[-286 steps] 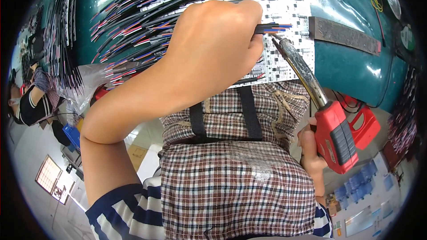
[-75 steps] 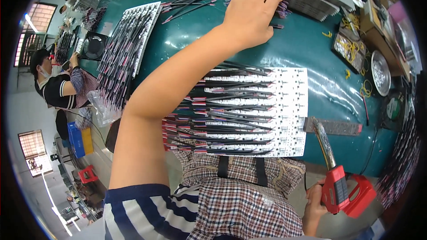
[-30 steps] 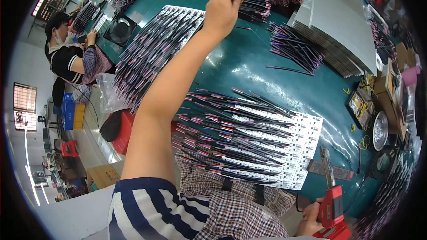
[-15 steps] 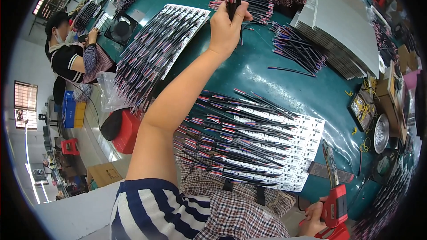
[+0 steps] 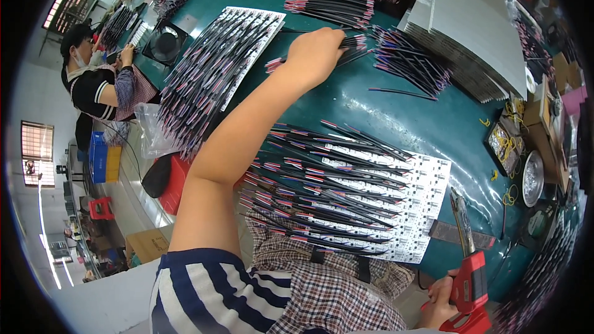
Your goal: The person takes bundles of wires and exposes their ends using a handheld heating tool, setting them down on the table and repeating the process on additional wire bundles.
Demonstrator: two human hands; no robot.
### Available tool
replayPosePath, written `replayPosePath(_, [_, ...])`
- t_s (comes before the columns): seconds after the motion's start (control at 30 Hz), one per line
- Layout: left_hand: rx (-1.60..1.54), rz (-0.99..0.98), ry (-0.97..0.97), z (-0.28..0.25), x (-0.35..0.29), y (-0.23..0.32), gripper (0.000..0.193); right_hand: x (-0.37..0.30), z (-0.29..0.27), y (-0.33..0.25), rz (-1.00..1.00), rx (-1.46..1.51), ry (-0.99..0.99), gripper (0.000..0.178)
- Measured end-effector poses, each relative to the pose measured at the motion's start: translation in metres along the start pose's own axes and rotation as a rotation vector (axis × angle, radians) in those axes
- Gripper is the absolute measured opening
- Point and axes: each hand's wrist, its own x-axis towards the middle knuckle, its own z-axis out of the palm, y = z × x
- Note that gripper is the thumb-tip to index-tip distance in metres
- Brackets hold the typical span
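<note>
My left hand (image 5: 314, 55) is closed round a bundle of short black cables (image 5: 354, 43), low over the green table. Coloured wire ends stick out on both sides of the fist; its underside is hidden. By the lower right edge, my right hand (image 5: 438, 303) grips a red soldering gun (image 5: 469, 284), its long metal tip pointing away from me. In front of me lies a white circuit board panel (image 5: 427, 195) with rows of black cables (image 5: 334, 179) reaching left across it. Another panel covered with cables (image 5: 210, 62) lies farther left.
Loose cables (image 5: 411, 62) lie right of my left hand, beside stacked grey boards (image 5: 473, 31). More cable bundles (image 5: 331, 6) lie at the back. A metal bar (image 5: 448, 233), a round metal dish (image 5: 533, 182) and yellow ties (image 5: 510, 145) are on the right. A co-worker (image 5: 93, 80) sits at left.
My left hand has come down and nearer, and the cable bundle in it has turned from upright to lying sideways. My right hand keeps the soldering gun in nearly the same place.
</note>
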Motion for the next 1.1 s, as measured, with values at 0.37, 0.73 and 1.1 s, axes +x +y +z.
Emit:
replayPosePath(0.37, [-0.928,0.095,0.596,-0.022,-0.005,0.032,0.025,0.009,0.007,-0.012,-0.108,-0.044,0.051,0.02])
replayPosePath(0.73, [-1.247,-0.101,0.294,0.017,-0.026,0.05,0.03,0.039,0.003,-0.036,-0.26,0.017,-0.044,0.023])
replayPosePath(1.1, [-0.846,-0.025,-0.079,-0.027,-0.012,0.079,0.026,0.079,0.014,-0.054,-0.204,0.068,-0.152,0.023])
